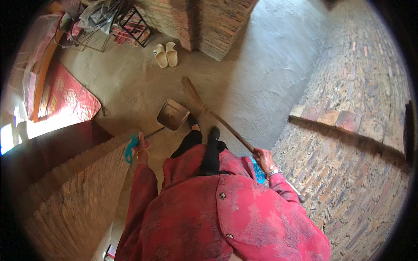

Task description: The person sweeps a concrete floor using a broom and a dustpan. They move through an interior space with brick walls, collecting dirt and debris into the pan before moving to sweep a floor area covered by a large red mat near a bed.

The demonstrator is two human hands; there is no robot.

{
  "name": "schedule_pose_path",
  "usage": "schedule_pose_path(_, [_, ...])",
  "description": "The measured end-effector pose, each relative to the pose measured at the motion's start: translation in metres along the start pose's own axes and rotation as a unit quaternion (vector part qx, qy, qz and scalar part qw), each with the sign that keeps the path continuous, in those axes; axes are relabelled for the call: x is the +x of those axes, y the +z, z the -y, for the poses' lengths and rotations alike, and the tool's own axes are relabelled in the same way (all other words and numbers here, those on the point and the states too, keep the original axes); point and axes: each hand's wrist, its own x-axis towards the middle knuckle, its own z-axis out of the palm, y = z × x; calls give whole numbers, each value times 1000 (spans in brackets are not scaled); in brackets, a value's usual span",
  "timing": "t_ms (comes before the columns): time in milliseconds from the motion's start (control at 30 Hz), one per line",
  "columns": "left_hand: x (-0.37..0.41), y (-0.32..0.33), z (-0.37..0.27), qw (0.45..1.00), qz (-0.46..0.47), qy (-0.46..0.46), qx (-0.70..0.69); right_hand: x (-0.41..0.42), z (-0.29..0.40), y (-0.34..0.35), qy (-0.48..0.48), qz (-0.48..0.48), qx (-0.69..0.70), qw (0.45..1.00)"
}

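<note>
My right hand (264, 159) grips the end of the long handle of a straw broom (193, 93). The bristles lie on the concrete floor ahead of my feet, pointing up and to the left. In my left hand (142, 144) is the blue handle grip (131, 148) of a long-handled dustpan (176, 114). Its pan rests on the floor to the left of the broom, near my dark shoes (214, 133). What the pan holds, if anything, is too dim to tell.
A pair of cream slides (166, 54) stands ahead. Beyond them, a dark metal rack (134, 27) holds pink footwear. Red sheeting (72, 96) lies at left. A brick pillar (209, 26) juts in ahead, a low brick wall (81, 189) runs left, and a brick wall (352, 182) rises right.
</note>
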Motion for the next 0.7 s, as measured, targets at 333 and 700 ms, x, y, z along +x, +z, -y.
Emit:
schedule_pose_path(333, [9, 38, -38, 999, 3, -22, 42, 139, -11, -62, -88, -121, -243, 958])
schedule_pose_path(700, [39, 25, -5, 990, 43, 57, 123, 191, 37, 0, -27, -36, -332, 942])
